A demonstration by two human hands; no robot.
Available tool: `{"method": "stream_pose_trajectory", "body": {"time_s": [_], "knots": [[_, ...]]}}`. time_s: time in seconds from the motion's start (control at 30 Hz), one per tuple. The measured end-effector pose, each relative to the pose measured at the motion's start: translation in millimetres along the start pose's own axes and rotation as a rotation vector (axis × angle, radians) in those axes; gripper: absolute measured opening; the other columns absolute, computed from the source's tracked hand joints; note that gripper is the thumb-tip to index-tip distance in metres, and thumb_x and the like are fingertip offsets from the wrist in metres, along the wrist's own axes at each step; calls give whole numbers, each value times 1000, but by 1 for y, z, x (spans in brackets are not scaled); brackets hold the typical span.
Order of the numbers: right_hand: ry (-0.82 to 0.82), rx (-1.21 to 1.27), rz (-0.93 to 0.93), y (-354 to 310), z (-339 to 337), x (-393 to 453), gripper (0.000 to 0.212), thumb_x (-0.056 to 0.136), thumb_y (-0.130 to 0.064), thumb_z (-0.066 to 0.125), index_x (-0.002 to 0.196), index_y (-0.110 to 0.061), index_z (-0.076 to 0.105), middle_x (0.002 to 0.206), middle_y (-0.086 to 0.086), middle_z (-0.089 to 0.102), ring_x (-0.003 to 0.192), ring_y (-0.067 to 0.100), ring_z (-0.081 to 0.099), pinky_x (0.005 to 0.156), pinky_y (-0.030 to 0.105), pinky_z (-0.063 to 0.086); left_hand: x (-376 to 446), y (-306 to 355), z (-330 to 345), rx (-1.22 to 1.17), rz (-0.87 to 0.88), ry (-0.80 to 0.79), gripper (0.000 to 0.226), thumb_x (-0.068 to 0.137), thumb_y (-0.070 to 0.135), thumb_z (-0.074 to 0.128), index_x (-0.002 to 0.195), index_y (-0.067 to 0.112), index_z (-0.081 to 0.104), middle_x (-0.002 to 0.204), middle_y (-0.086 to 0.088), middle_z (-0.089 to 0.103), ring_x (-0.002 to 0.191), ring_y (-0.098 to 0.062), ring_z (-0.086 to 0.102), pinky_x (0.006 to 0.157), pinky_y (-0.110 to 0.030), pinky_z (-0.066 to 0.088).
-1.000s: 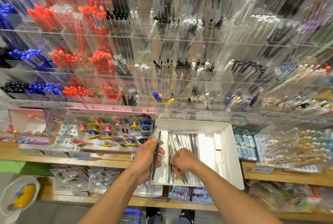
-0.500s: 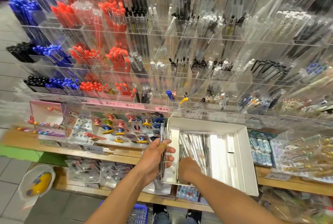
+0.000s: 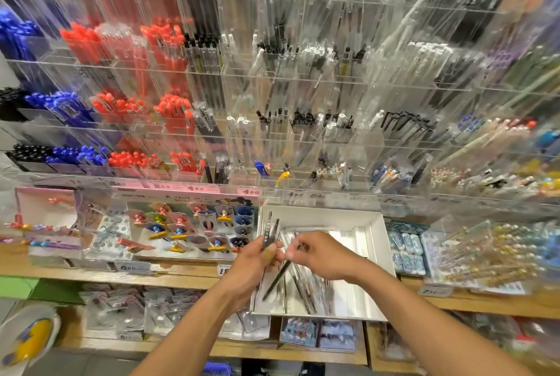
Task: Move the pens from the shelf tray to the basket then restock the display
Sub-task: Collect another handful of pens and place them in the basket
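Observation:
A white shelf tray (image 3: 374,239) sits on the wooden shelf and holds several clear-wrapped pens (image 3: 306,288) lying lengthwise. My left hand (image 3: 256,260) grips a small bunch of dark pens (image 3: 269,231) upright over the tray's left edge. My right hand (image 3: 318,251) is raised above the tray and pinches a dark pen (image 3: 277,280) that slants down to the left, its upper end beside the bunch. A blue basket (image 3: 216,369) peeks in at the bottom edge, below the shelves.
A clear acrylic pen display (image 3: 272,88) with many compartments fills the wall above. Carded clips (image 3: 188,227) lie left of the tray, eraser packs (image 3: 406,251) and beaded pens (image 3: 491,254) right. Packaged goods fill the lower shelf (image 3: 127,312).
My right hand has come up out of the tray with a pen and moved left to the bunch in my left hand. The view has shifted and tilted slightly.

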State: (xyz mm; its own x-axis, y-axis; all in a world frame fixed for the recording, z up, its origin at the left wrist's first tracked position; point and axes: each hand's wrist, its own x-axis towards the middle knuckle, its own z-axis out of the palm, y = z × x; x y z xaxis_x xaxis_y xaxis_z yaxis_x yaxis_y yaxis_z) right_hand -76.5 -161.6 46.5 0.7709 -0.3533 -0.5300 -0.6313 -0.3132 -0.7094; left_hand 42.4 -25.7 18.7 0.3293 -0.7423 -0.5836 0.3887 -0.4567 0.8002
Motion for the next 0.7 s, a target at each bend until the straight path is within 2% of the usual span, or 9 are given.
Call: {"method": "stream_pose_trajectory", "body": {"time_s": [0.07, 0.13, 0.23, 0.37, 0.47, 0.53, 0.57, 0.63, 0.7], "knots": [[-26, 223, -55, -13, -5, 3, 12, 96, -25, 60, 87, -19, 65, 65, -12, 59, 52, -4, 52, 51, 13, 39, -2, 2, 3, 30, 6, -33, 20, 106, 24, 43, 109, 25, 63, 94, 8, 74, 93, -12, 67, 83, -28, 49], [2, 356, -77, -18, -2, 11, 10, 97, -19, 59, 92, -11, 63, 65, -8, 58, 48, -1, 50, 48, 14, 39, -1, 2, 3, -79, -12, -74, 24, 107, 25, 39, 118, 19, 60, 95, -4, 73, 84, -21, 69, 83, -37, 54], [52, 517, -71, -14, 11, 24, 8, 94, -17, 63, 95, -9, 60, 59, -9, 59, 46, 5, 49, 44, 17, 38, 0, -3, -4, -213, -54, -89, 26, 106, 30, 41, 115, 10, 55, 78, -6, 64, 58, -16, 54, 57, -31, 47], [101, 745, 23, 6, 27, 39, 19, 97, -27, 58, 100, -7, 57, 68, 3, 66, 48, 12, 56, 43, 21, 42, -1, -15, -16, -224, -75, -51, 27, 100, 36, 52, 110, 11, 55, 67, 1, 51, 51, -10, 38, 47, -24, 34], [140, 335, 256, 39, 48, 54, 20, 98, -20, 54, 87, -6, 65, 67, 3, 68, 49, 11, 60, 48, 27, 51, -2, -24, -22, -239, -89, 1, 30, 97, 37, 57, 109, 10, 50, 65, 4, 49, 52, -9, 37, 47, -23, 33], [-10, -64, 377, 59, 67, 62, 10, 89, -6, 60, 85, 1, 67, 66, 1, 62, 54, 12, 58, 54, 27, 52, -2, -28, -25, -258, -89, 21, 30, 95, 36, 59, 108, 11, 48, 64, 4, 49, 51, -9, 37, 46, -23, 33], [-93, -227, 416, 66, 76, 64, 2, 83, 0, 64, 82, 1, 63, 67, -1, 57, 55, 10, 54, 49, 23, 48, -2, -30, -26, -265, -89, 25, 30, 94, 35, 60, 108, 11, 48, 64, 4, 50, 51, -10, 37, 46, -23, 33], [-124, -361, 468, 77, 95, 70, 19, 74, 6, 65, 71, -7, 51, 68, -3, 50, 55, 8, 48, 39, 18, 35, -2, -32, -27, -269, -93, 29, 29, 95, 35, 61, 108, 12, 49, 65, 3, 50, 51, -10, 38, 46, -23, 34], [-78, -369, 462, 84, 108, 77, 19, 77, 5, 59, 69, -9, 49, 71, -2, 53, 57, 11, 52, 40, 19, 35, -1, -33, -28, -264, -98, 37, 28, 95, 36, 61, 107, 13, 51, 65, 3, 51, 51, -10, 39, 46, -23, 35]]}}
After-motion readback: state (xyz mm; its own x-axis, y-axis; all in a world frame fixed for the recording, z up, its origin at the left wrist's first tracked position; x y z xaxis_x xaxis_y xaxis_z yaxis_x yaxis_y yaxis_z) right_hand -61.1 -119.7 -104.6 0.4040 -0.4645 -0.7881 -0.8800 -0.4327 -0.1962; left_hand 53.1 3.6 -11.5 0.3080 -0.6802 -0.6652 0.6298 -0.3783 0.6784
